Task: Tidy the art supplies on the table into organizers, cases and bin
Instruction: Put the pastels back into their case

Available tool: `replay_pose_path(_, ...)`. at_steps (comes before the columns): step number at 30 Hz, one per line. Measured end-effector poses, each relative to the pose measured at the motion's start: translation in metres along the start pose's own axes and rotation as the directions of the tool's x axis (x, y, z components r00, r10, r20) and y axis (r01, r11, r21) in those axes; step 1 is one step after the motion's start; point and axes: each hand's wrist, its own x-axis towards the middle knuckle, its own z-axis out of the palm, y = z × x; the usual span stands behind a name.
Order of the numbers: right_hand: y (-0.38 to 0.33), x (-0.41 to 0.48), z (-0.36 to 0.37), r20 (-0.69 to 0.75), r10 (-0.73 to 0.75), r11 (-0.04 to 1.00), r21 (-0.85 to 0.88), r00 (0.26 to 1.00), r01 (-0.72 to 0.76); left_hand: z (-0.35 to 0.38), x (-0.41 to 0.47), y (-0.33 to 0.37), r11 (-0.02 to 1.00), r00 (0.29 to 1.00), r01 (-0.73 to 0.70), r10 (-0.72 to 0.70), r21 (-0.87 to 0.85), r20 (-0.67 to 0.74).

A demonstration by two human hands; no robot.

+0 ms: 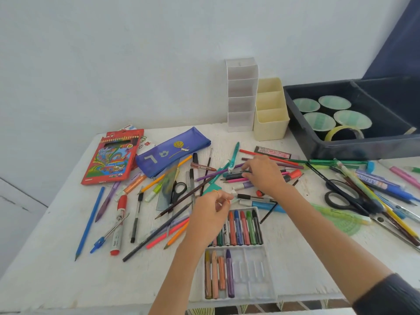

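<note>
Reaching into the middle of the scatter, the right hand point(264, 176) curls its fingers down onto a dark pen point(235, 176), thumb and fingertips closed on it among purple, pink and teal pens. Left hand point(211, 214) is over the top edge of the crayon tray point(256, 276), thumb and forefinger pinched on a small white piece point(233, 193); what it is cannot be made out. Tray: clear plastic, near table edge, upper row mostly filled, lower row holding four crayons at its left end. Loose pens, pencils and markers lie crossed all over the white table point(45, 258). Far left: red coloured-pencil box point(113, 155), flat, with a blue pencil case point(172, 151) just beside it. Against the wall: white tiered organizer point(242, 94), upright, touching a cream organizer point(270, 110) with three compartments. Right of those: dark bin point(329, 146) containing four pale round dishes and a tape roll point(344, 133). Black scissors point(178, 190) sit left of the hands; a second pair point(341, 196) lies at right under several pencils, next to a green protractor point(345, 221).
</note>
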Motion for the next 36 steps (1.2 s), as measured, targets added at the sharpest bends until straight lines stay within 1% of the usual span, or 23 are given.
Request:
replay_pose_path(2, 0.001, 0.000, 0.000, 0.021, -0.004, 0.999, -0.036, 1.000, 0.004, 0.002, -0.005, -0.002, 1.000, 1.000, 0.004, -0.004, -0.009, -0.010)
replay_pose_path(3, 0.000, -0.001, 0.000, 0.024, -0.006, 1.000, -0.024, 1.000, 0.007, 0.001, -0.008, -0.003, 1.000, 1.000, 0.000, 0.000, -0.014, -0.021)
replay_pose_path(4, 0.001, -0.001, -0.001, 0.022, -0.013, 1.000, 0.022, 1.000, 0.013, 0.002, -0.010, -0.004, 1.000, 1.000, -0.010, 0.009, -0.019, -0.030)
replay_pose_path(6, 0.002, -0.005, -0.003, 0.022, -0.024, 0.979, 0.203, 0.999, 0.019, 0.000, -0.016, -0.005, 0.999, 0.998, -0.030, 0.028, -0.025, -0.057)
replay_pose_path(8, 0.002, -0.012, -0.006, -0.004, -0.030, 0.924, 0.382, 1.000, 0.029, -0.004, -0.019, -0.007, 0.999, 0.996, -0.028, 0.024, -0.038, -0.089)
replay_pose_path(11, -0.001, -0.024, -0.012, -0.073, -0.020, 0.854, 0.517, 0.997, 0.055, -0.015, -0.011, -0.012, 0.999, 0.987, -0.035, 0.028, -0.041, -0.160)
replay_pose_path(13, -0.004, -0.030, -0.014, -0.097, 0.017, 0.798, 0.601, 0.995, 0.045, -0.026, 0.004, -0.014, 0.998, 0.973, -0.066, 0.064, 0.001, -0.222)
replay_pose_path(16, -0.009, -0.034, -0.013, -0.096, 0.113, 0.659, 0.752, 0.989, -0.002, -0.041, 0.036, -0.012, 0.983, 0.951, -0.120, 0.154, 0.141, -0.268)
replay_pose_path(18, -0.014, -0.035, -0.012, -0.046, 0.171, 0.504, 0.862, 0.984, -0.047, -0.048, 0.059, -0.015, 0.948, 0.951, -0.144, 0.212, 0.283, -0.224)
replay_pose_path(20, -0.020, -0.036, -0.011, 0.033, 0.214, 0.324, 0.940, 0.976, -0.103, -0.052, 0.078, -0.021, 0.887, 0.958, -0.180, 0.256, 0.426, -0.128)
replay_pose_path(21, -0.024, -0.037, -0.010, 0.059, 0.235, 0.272, 0.954, 0.970, -0.124, -0.053, 0.086, -0.025, 0.846, 0.958, -0.210, 0.279, 0.490, -0.072)
replay_pose_path(23, -0.029, -0.037, -0.006, 0.090, 0.263, 0.219, 0.964, 0.961, -0.150, -0.052, 0.099, -0.030, 0.765, 0.951, -0.264, 0.306, 0.587, 0.028)
replay_pose_path(25, -0.033, -0.038, -0.003, 0.111, 0.258, 0.186, 0.969, 0.960, -0.162, -0.049, 0.107, -0.034, 0.692, 0.948, -0.293, 0.302, 0.660, 0.103)
replay_pose_path(27, -0.035, -0.040, -0.001, 0.126, 0.259, 0.182, 0.967, 0.958, -0.176, -0.046, 0.111, -0.035, 0.626, 0.948, -0.294, 0.289, 0.722, 0.136)
replay_pose_path(28, -0.036, -0.041, 0.000, 0.128, 0.267, 0.188, 0.965, 0.955, -0.182, -0.046, 0.112, -0.035, 0.613, 0.950, -0.283, 0.286, 0.738, 0.127)
replay_pose_path(29, -0.036, -0.043, 0.001, 0.127, 0.279, 0.191, 0.964, 0.952, -0.184, -0.046, 0.113, -0.035, 0.620, 0.952, -0.265, 0.288, 0.738, 0.099)
replay_pose_path(30, -0.036, -0.045, 0.001, 0.122, 0.292, 0.186, 0.965, 0.948, -0.182, -0.045, 0.112, -0.035, 0.652, 0.953, -0.244, 0.297, 0.718, 0.054)
replay_pose_path(33, -0.033, -0.052, -0.003, 0.129, 0.323, 0.143, 0.973, 0.938, -0.183, -0.047, 0.098, -0.026, 0.807, 0.935, -0.178, 0.316, 0.562, -0.158)
replay_pose_path(35, -0.032, -0.058, -0.007, 0.149, 0.306, 0.112, 0.975, 0.940, -0.191, -0.047, 0.079, -0.014, 0.870, 0.919, -0.122, 0.281, 0.478, -0.276)
replay_pose_path(36, -0.032, -0.061, -0.009, 0.156, 0.287, 0.105, 0.976, 0.945, -0.193, -0.047, 0.067, -0.008, 0.896, 0.923, -0.093, 0.241, 0.435, -0.300)
